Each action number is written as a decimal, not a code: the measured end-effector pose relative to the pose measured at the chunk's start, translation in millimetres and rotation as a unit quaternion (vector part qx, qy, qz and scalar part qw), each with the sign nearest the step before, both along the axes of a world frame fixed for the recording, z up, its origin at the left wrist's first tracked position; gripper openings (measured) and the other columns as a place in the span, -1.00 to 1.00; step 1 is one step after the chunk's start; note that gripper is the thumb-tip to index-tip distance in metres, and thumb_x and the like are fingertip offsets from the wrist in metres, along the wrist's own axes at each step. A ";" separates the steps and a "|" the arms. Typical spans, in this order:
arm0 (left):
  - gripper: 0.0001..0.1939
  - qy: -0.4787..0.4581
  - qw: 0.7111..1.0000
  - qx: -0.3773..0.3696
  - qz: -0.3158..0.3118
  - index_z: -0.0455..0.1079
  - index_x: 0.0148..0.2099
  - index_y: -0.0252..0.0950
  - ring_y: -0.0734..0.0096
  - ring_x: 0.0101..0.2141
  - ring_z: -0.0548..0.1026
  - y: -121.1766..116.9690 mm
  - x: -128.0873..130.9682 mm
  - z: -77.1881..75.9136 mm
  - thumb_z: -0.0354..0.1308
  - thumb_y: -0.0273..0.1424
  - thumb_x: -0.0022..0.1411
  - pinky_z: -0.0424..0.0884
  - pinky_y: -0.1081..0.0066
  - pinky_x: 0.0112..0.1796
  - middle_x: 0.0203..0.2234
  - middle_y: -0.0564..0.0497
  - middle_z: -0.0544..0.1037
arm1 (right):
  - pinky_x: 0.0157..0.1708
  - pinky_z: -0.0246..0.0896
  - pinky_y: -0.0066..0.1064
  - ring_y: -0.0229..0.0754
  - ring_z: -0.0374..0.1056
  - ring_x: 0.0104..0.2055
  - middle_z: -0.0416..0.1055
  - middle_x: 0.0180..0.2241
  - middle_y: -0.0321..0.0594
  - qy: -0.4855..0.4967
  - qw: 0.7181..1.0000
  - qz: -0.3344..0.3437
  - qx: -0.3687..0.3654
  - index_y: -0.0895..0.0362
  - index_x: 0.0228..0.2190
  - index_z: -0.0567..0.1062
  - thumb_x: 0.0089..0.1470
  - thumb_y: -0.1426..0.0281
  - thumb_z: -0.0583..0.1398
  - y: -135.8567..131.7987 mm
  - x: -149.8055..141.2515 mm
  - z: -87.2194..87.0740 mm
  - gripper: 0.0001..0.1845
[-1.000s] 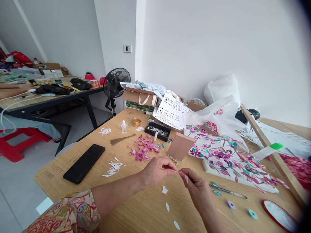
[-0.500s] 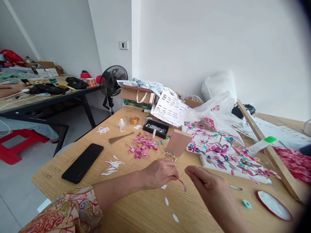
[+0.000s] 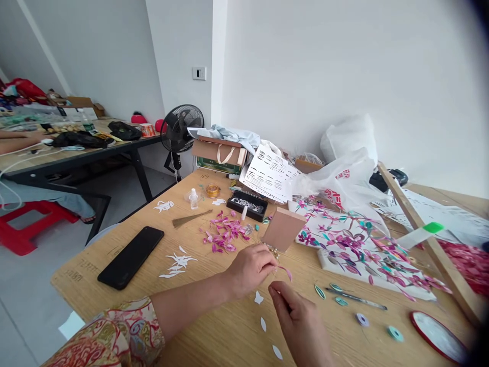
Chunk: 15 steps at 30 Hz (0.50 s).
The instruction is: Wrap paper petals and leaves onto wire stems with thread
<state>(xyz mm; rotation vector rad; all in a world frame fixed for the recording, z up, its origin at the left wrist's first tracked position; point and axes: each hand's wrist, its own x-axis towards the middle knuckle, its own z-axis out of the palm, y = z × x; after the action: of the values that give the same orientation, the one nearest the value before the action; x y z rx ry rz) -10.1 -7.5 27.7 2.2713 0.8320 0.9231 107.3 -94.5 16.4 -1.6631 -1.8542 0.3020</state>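
My left hand point(image 3: 250, 270) is closed in a pinch above the middle of the wooden table, holding a thin pink petal point(image 3: 284, 273) that sticks out to the right of the fingertips. Just below and to the right, my right hand point(image 3: 300, 318) is also pinched shut; whatever lies between its fingers is too fine to make out. A small gap separates the two hands. White leaf-shaped cutouts point(image 3: 263, 324) lie on the table beneath them. Beyond my left hand is a loose pile of pink petals point(image 3: 223, 232), near an upright brown board point(image 3: 283, 229).
A black phone point(image 3: 131, 257) and white slivers point(image 3: 179, 262) lie to the left. On the right are a pen point(image 3: 359, 298), a purple spool point(image 3: 362, 320), a teal spool point(image 3: 395, 334), a red-rimmed dish point(image 3: 439, 336) and pink flower sprays point(image 3: 355, 239). A co-worker's hand point(image 3: 32, 137) shows far left.
My right hand has moved left and down, uncovering the pen, green-edged leaves and purple spool. The petal at my left hand hung downward before and now points right. The view has shifted slightly.
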 end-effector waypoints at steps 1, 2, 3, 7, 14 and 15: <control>-0.84 0.033 0.998 0.050 -0.011 0.36 -0.43 -0.34 0.48 -0.40 0.32 0.0 0.1 -1.6 -0.01 -0.49 0.14 0.23 0.48 -0.34 -0.50 0.02 0.39 | -0.66 0.01 -0.56 -0.34 0.14 -0.68 0.24 -0.71 -0.36 -0.025 1.000 -0.001 0.006 0.11 -0.57 0.36 0.09 0.26 -0.07 -1.4 2.8 7.0 -0.66; -0.82 0.063 0.994 0.090 -0.024 0.36 -0.43 -0.34 0.46 -0.39 0.32 -0.3 0.1 -3.0 -0.03 -0.47 0.16 0.22 0.46 -0.32 -0.49 0.01 0.40 | -0.65 0.02 -0.55 -0.33 0.16 -0.67 0.26 -0.70 -0.34 -0.045 0.999 -0.004 0.010 0.10 -0.57 0.37 0.09 0.26 -0.07 -1.5 7.1 14.5 -0.65; -0.81 0.085 0.988 0.119 -0.041 0.36 -0.42 -0.34 0.45 -0.38 0.32 -0.7 0.0 -4.1 -0.04 -0.46 0.16 0.21 0.45 -0.31 -0.48 0.00 0.41 | -0.62 0.03 -0.54 -0.32 0.19 -0.64 0.29 -0.67 -0.32 -0.059 0.998 -0.004 0.010 0.10 -0.57 0.38 0.09 0.26 -0.07 -0.2 12.9 21.9 -0.65; -0.84 0.063 0.986 0.097 -0.122 0.39 -0.39 -0.33 0.47 -0.37 0.35 -3.3 -0.7 -3.1 -0.01 -0.46 0.15 0.23 0.46 -0.27 -0.45 0.00 0.45 | -0.53 0.10 -0.53 -0.28 0.26 -0.53 0.38 -0.55 -0.29 -0.024 1.000 -0.016 0.001 0.09 -0.54 0.41 0.04 0.22 0.00 15.8 40.9 37.0 -0.70; -0.96 -0.099 0.982 -0.157 -0.029 0.41 -0.46 -0.35 0.53 -0.46 0.37 -5.9 -0.1 5.6 0.14 -0.50 0.01 0.27 0.56 -0.40 -0.54 0.05 0.42 | -0.63 0.02 -0.55 -0.32 0.13 -0.61 0.20 -0.68 -0.38 0.117 0.991 -0.021 -0.068 0.14 -0.55 0.38 0.03 0.16 -0.01 30.3 44.7 -8.9 -0.64; -0.96 -0.103 0.981 -0.163 -0.015 0.41 -0.46 -0.35 0.53 -0.46 0.37 -5.6 0.1 5.9 0.14 -0.51 0.01 0.27 0.56 -0.40 -0.55 0.06 0.42 | -0.65 -0.01 -0.55 -0.33 0.10 -0.63 0.16 -0.70 -0.39 0.114 0.991 -0.023 -0.068 0.14 -0.57 0.37 0.03 0.15 -0.02 28.0 38.9 -14.8 -0.62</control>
<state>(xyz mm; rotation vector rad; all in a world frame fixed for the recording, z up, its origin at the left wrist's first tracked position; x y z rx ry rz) -9.9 -13.1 33.5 1.8688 0.7904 0.9146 146.3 -66.5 1.6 -1.6811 -1.6543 0.5853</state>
